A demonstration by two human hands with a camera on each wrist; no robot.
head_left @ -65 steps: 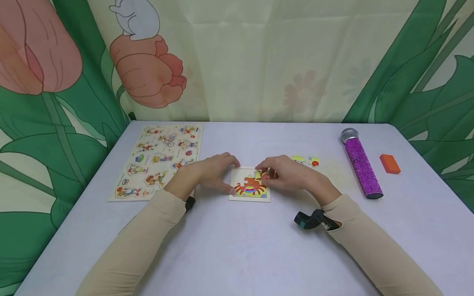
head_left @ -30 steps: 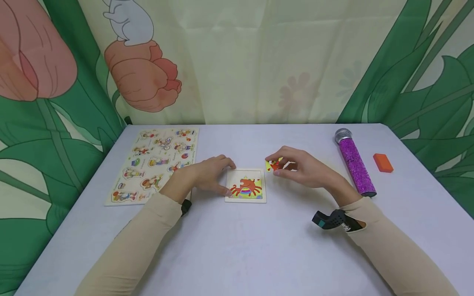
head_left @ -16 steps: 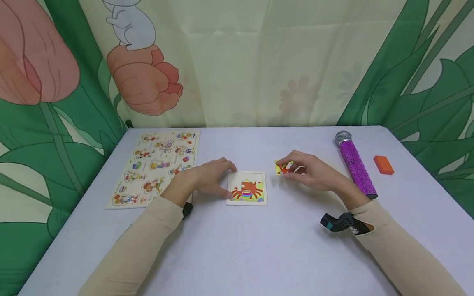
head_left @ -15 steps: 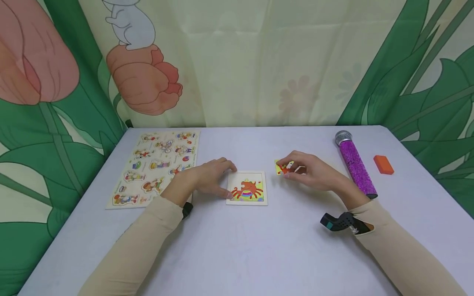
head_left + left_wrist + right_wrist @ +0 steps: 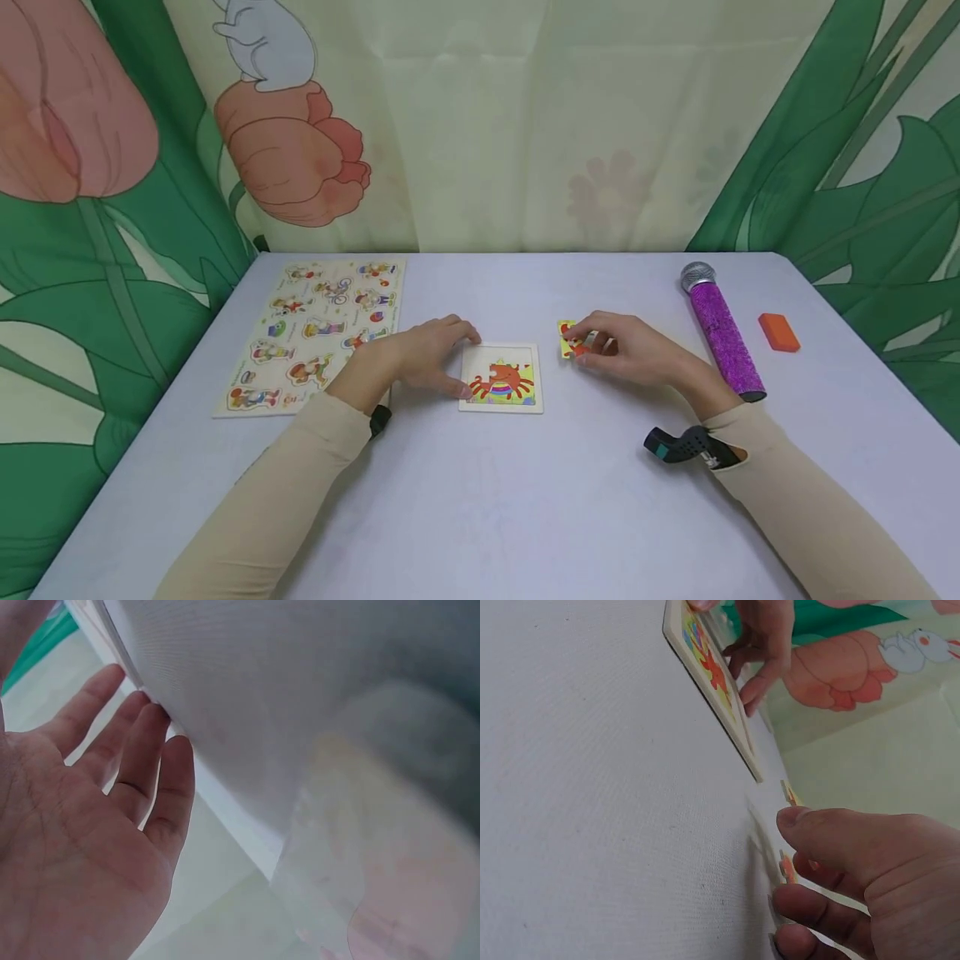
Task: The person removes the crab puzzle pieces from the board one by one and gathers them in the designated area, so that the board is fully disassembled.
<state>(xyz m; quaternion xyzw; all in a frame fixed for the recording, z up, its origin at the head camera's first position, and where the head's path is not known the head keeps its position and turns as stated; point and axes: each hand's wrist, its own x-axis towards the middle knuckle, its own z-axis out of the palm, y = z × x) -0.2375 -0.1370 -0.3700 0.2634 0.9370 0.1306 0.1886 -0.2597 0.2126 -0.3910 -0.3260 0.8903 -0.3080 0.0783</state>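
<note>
A small square puzzle board with an orange-red animal and a rainbow lies flat on the table, its upper part bare. My left hand spans its left side, thumb at the lower left and fingers at the top left corner; the left wrist view shows this hand with fingers extended. Right of the board, my right hand pinches a yellow and red puzzle piece between thumb and fingers. In the right wrist view coloured bits show beside this hand; whether they are one piece or two, I cannot tell.
A large picture board lies at the left, partly behind the left hand. At the right are a purple glittery microphone and an orange block. A printed curtain hangs behind the table.
From the puzzle board, my right hand has moved right with a piece, which now stands turned compared with half a second ago. My left hand has stayed at the board.
</note>
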